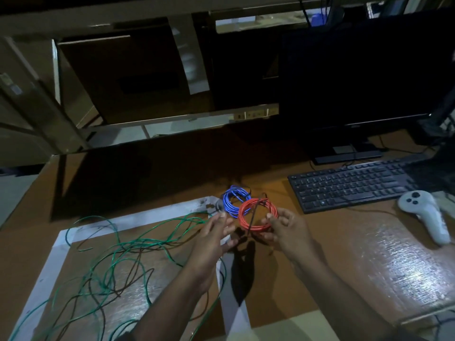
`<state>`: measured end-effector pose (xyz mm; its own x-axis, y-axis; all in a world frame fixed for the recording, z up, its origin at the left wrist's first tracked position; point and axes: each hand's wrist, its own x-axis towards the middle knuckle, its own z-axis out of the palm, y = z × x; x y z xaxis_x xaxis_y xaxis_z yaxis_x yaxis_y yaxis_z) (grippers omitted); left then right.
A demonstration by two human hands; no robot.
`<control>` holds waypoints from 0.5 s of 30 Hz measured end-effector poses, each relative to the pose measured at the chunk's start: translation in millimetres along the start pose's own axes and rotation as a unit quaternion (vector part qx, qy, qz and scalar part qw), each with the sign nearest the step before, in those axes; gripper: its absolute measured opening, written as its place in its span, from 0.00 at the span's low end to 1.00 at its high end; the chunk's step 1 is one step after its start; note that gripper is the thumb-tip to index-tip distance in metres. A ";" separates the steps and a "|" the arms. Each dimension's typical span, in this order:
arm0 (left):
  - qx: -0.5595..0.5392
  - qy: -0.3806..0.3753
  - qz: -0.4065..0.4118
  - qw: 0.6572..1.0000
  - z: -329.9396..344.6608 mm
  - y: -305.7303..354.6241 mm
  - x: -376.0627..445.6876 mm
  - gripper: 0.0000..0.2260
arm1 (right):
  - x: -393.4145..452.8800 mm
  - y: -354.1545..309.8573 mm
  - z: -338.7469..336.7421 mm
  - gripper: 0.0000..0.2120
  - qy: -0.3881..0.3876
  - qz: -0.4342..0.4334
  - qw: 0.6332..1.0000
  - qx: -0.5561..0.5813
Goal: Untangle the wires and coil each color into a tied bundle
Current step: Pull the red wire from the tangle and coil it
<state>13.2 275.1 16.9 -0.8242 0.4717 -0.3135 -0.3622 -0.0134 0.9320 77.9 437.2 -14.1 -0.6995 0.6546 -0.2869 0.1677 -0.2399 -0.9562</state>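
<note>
Right hand [286, 231] pinches the red wire coil [257, 215] above the desk [332, 242], left hand [216, 235] open beside it; blue coil [234, 200] behind, loose green wire [128, 249] sprawling left toward the desk edge.

Red coil [257, 215] beside blue coil [233, 201] (both bundled); green wire [128, 244] loose.
</note>
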 end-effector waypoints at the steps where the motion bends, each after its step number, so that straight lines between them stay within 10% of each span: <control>1: -0.001 0.015 0.004 1.000 0.4 -1.5 1.1 0.16 | 9.2 2.6 0.2 0.03 0.006 0.004 1.000 -0.007; 15: -0.050 0.083 0.006 0.995 1.8 -9.6 -9.4 0.12 | 59.3 24.9 -13.3 0.04 0.018 -0.026 0.987 -0.160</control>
<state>25.2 272.4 11.2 -0.8860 0.3191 -0.3363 -0.3868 -0.1090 0.9157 49.9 479.6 -55.7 -0.6888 0.6865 -0.2332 0.3464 0.0291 -0.9376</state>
